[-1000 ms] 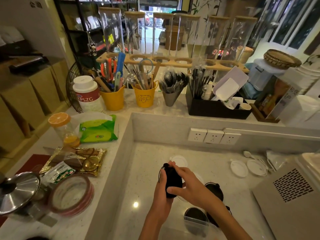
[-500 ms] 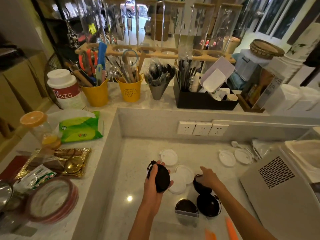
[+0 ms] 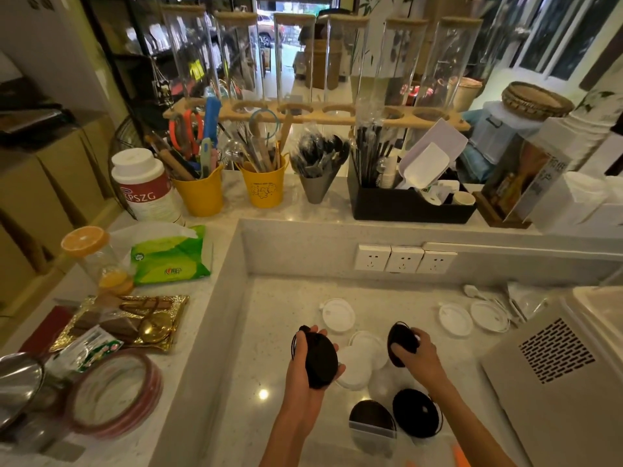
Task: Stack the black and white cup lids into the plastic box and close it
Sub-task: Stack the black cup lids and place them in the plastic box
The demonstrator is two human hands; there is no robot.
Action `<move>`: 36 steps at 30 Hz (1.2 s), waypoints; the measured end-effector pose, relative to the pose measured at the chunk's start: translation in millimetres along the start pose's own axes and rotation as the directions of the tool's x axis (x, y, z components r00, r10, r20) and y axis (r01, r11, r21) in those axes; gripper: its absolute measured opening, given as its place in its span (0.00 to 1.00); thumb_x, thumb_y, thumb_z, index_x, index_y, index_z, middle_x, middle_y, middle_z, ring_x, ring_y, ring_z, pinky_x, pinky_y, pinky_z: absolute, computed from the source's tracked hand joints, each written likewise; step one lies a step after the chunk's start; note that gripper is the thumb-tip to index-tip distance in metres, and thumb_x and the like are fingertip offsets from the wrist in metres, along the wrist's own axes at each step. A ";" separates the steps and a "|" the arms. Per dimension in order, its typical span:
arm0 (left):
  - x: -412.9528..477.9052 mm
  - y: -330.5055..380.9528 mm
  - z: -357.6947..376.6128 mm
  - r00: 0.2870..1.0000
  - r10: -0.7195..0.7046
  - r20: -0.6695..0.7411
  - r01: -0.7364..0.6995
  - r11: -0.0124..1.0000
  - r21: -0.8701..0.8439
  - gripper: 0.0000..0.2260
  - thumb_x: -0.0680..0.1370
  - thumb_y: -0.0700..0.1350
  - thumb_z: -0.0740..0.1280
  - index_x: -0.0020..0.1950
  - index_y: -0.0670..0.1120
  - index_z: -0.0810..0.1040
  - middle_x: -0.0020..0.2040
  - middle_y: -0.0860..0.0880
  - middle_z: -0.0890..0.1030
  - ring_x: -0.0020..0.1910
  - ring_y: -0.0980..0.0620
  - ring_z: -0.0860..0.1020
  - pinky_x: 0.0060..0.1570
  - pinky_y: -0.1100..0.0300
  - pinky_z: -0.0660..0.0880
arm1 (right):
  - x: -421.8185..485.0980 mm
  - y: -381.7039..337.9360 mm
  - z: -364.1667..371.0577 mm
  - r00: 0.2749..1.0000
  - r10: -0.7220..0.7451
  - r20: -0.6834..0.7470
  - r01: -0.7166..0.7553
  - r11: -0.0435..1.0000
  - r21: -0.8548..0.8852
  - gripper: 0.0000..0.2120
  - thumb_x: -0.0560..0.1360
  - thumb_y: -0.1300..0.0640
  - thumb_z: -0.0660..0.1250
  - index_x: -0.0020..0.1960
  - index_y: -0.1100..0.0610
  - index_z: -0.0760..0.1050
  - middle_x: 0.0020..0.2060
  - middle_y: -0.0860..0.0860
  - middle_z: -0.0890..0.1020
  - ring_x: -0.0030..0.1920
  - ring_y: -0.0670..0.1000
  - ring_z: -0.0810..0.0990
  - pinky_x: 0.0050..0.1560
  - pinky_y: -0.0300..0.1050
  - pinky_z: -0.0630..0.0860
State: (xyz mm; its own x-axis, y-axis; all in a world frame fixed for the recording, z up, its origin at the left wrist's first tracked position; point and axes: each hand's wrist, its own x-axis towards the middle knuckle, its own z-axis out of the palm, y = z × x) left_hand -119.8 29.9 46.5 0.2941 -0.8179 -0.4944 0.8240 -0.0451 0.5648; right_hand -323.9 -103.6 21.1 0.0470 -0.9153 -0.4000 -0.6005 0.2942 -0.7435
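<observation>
Head view looks down, forward over counter (image 3: 269, 332).

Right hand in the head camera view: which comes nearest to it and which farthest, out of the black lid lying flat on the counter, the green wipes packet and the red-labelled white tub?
From the right hand:
1. Black lid lying on the counter, just below the hand.
2. Green wipes packet, on the raised ledge to the left.
3. Red-labelled white tub, farther back on the left.

left hand (image 3: 308, 364) cups a stack of black lids (image 3: 320, 358) above the tabletop (image 3: 269, 332); right hand (image 3: 416, 357) lifts another black lid (image 3: 401, 337) — both grips closed. white lids (image 3: 357, 362) lie between them, two more (image 3: 470, 318) toward the right edge.
</observation>
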 end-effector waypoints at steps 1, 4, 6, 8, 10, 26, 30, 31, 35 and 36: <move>-0.6 0.1 1.9 1.000 0.010 0.002 -0.010 1.000 0.025 0.24 0.73 0.60 0.66 0.65 0.50 0.78 0.62 0.46 0.84 0.63 0.40 0.80 0.58 0.38 0.79 | -11.6 -11.7 0.0 0.998 -0.015 0.059 0.006 0.989 0.146 0.32 0.75 0.55 0.73 0.74 0.56 0.62 0.68 0.61 0.72 0.63 0.61 0.77 0.59 0.55 0.79; -4.5 -2.1 9.3 0.999 0.037 0.030 -0.042 0.981 0.192 0.25 0.74 0.64 0.61 0.67 0.54 0.76 0.63 0.50 0.82 0.65 0.44 0.79 0.60 0.42 0.79 | -56.2 -36.7 8.3 0.970 -0.108 0.217 0.052 0.967 0.251 0.29 0.75 0.50 0.73 0.71 0.47 0.64 0.63 0.52 0.74 0.59 0.55 0.80 0.48 0.42 0.82; -9.8 -6.5 14.7 0.997 0.040 0.064 -0.060 0.936 0.346 0.27 0.73 0.68 0.58 0.67 0.58 0.75 0.61 0.53 0.83 0.63 0.49 0.80 0.61 0.47 0.78 | -81.2 -46.2 17.0 0.946 -0.151 0.287 0.073 0.962 0.264 0.26 0.75 0.51 0.73 0.68 0.45 0.66 0.62 0.51 0.75 0.57 0.54 0.82 0.51 0.44 0.83; -15.1 -12.5 17.7 0.996 0.037 0.083 -0.071 0.886 0.458 0.29 0.71 0.71 0.57 0.66 0.60 0.77 0.57 0.55 0.86 0.57 0.52 0.84 0.57 0.51 0.81 | -98.5 -52.4 24.2 0.926 -0.165 0.341 0.062 0.954 0.293 0.24 0.75 0.52 0.73 0.68 0.47 0.68 0.62 0.52 0.76 0.57 0.54 0.82 0.54 0.48 0.83; -19.1 -17.1 18.9 0.996 0.035 0.087 -0.074 0.861 0.502 0.30 0.72 0.71 0.57 0.68 0.61 0.76 0.60 0.53 0.85 0.58 0.52 0.83 0.51 0.54 0.83 | -107.4 -54.6 27.9 0.913 -0.163 0.373 0.045 0.951 0.307 0.25 0.74 0.53 0.73 0.68 0.48 0.68 0.62 0.53 0.76 0.58 0.55 0.82 0.57 0.52 0.82; -47.1 -16.4 25.5 0.999 -0.025 0.027 0.014 0.943 0.333 0.30 0.75 0.66 0.60 0.68 0.48 0.78 0.62 0.43 0.84 0.62 0.44 0.82 0.65 0.42 0.76 | -134.2 -53.4 24.2 0.787 -0.517 0.337 0.520 0.849 0.089 0.33 0.71 0.52 0.74 0.70 0.37 0.64 0.68 0.38 0.68 0.69 0.42 0.70 0.65 0.42 0.76; -48.8 -8.7 18.1 0.993 -0.090 0.077 0.068 0.966 0.250 0.30 0.74 0.68 0.61 0.64 0.48 0.81 0.60 0.41 0.85 0.60 0.43 0.83 0.57 0.45 0.81 | -139.2 -63.4 15.6 0.618 -0.672 0.408 0.774 0.611 -0.166 0.35 0.73 0.54 0.70 0.74 0.37 0.59 0.74 0.34 0.58 0.72 0.38 0.63 0.68 0.34 0.72; -49.4 -7.9 17.3 0.989 -0.107 0.099 0.081 0.968 0.236 0.29 0.74 0.68 0.61 0.63 0.48 0.82 0.61 0.41 0.84 0.61 0.42 0.82 0.58 0.44 0.80 | -139.1 -65.3 12.6 0.600 -0.676 0.429 0.790 0.585 -0.183 0.34 0.73 0.54 0.69 0.74 0.37 0.59 0.74 0.33 0.57 0.71 0.37 0.63 0.66 0.32 0.72; -47.7 -9.1 10.8 0.970 -0.131 0.203 0.089 0.975 0.202 0.19 0.78 0.60 0.66 0.62 0.49 0.83 0.63 0.41 0.83 0.63 0.42 0.81 0.55 0.43 0.81 | -127.4 -71.5 -2.6 0.571 -0.569 0.592 0.726 0.686 -0.042 0.35 0.74 0.51 0.71 0.74 0.34 0.58 0.73 0.31 0.59 0.71 0.34 0.63 0.64 0.28 0.71; -46.2 -8.8 9.3 0.972 -0.119 0.202 0.077 0.977 0.200 0.18 0.79 0.58 0.67 0.62 0.49 0.82 0.62 0.41 0.83 0.63 0.42 0.81 0.54 0.44 0.81 | -121.9 -71.9 -6.1 0.563 -0.545 0.621 0.683 0.730 0.021 0.36 0.74 0.49 0.71 0.75 0.33 0.56 0.73 0.31 0.59 0.72 0.33 0.62 0.66 0.27 0.68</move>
State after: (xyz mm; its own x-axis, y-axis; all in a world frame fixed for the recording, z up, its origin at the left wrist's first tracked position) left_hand -145.2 62.8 70.5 0.0904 -0.9057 -0.4141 0.7305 -0.2223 0.6457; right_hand -291.3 -14.8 126.6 0.8496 -0.5048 -0.1526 -0.3891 -0.4047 -0.8275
